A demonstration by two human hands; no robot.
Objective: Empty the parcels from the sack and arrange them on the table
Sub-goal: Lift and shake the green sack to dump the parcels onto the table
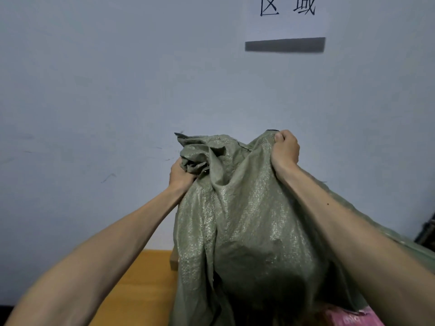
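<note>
Forearms (106, 243) nearest, both raised: my left grip (182, 175) and right grip (286, 149) each clench a top corner of the sack (247, 231), held over the desk (141, 278). Under the sack a pink parcel (353, 318) shows; jerking could spill parcels off the desk.

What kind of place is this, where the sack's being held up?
Likely a parcel sorting room: a paper sign reading 区域, "zone", on the bare wall, a green woven sack held over a wooden table, and a pink parcel at its lower edge.
</note>
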